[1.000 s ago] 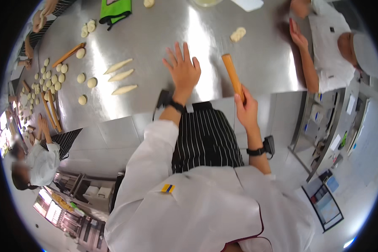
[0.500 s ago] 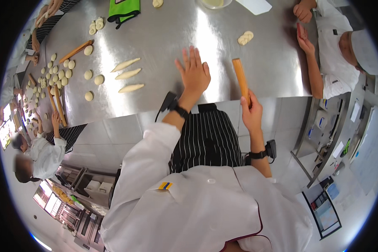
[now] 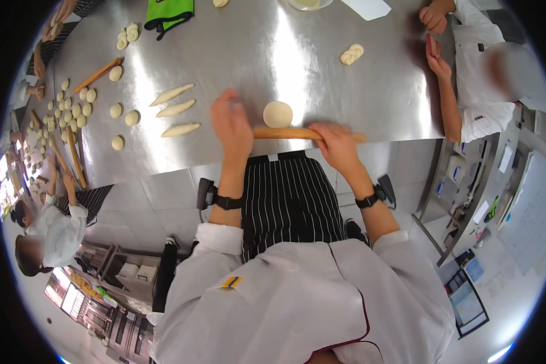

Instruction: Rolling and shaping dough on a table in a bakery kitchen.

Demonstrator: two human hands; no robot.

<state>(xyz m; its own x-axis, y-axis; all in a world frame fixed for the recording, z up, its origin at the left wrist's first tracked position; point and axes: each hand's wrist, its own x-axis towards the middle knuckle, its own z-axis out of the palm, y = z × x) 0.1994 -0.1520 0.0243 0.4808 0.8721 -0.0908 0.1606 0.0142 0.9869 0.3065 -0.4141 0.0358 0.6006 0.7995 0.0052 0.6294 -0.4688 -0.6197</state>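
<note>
A flat round of dough [image 3: 278, 113] lies on the steel table in front of me. Just on its near side, a wooden rolling pin [image 3: 285, 133] lies crosswise along the table edge. My right hand [image 3: 338, 145] grips the pin toward its right end, fingers over the top. At the pin's left end is my left hand [image 3: 232, 126], its fingers smeared by motion; whether it touches the wood is unclear. Three tapered dough strips [image 3: 176, 108] rest to the left, with several dough balls [image 3: 131, 118] beyond them.
Across the steel table [image 3: 242, 54] lie a braided dough piece [image 3: 352, 54], a green-and-black cloth item [image 3: 170, 15] and a bowl [image 3: 310, 4]. Another rolling pin [image 3: 97, 75] sits at left. A co-worker's hand [image 3: 438, 57] is at the right edge; other people work at far left.
The rolling pin has swung from pointing away to lying crosswise, with my right hand now over it. My left hand has moved left from its spread pose, and the dough round is now visible.
</note>
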